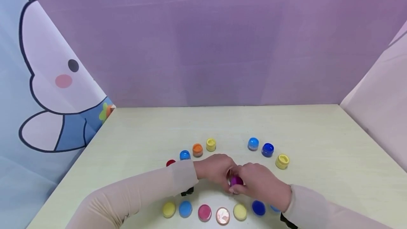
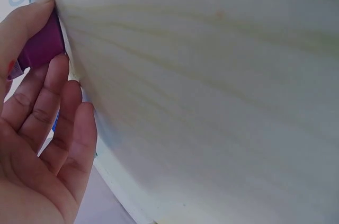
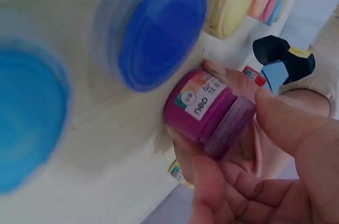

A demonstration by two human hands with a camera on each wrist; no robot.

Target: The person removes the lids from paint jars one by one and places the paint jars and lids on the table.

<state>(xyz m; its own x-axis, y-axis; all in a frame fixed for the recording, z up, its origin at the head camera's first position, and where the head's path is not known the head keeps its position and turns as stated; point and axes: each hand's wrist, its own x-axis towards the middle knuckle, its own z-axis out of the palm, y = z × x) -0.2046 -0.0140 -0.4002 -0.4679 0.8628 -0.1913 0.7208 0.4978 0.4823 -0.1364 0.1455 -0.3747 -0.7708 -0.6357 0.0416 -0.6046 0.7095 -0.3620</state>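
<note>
Between both hands, low over the table's middle, is a small purple paint jar (image 1: pixel 236 181). My left hand (image 1: pixel 217 170) grips its body with thumb and fingers; in the left wrist view the remaining fingers are spread loosely below the jar (image 2: pixel 45 41). In the right wrist view the jar (image 3: pixel 198 97) lies tilted on its side, its "deli" label facing that camera. The thumb and fingers of my right hand (image 1: pixel 260 181) pinch around its cloudy purple top end. Part of the jar is hidden behind the fingers.
Beyond the hands stand small paint jars, among them an orange one (image 1: pixel 197 150) and a yellow one (image 1: pixel 282 161). Nearer me runs a row of round coloured pieces, including a pink one (image 1: pixel 204 212) and a dark blue one (image 1: pixel 258 207). A purple cloth wall (image 1: pixel 222 45) closes off the back.
</note>
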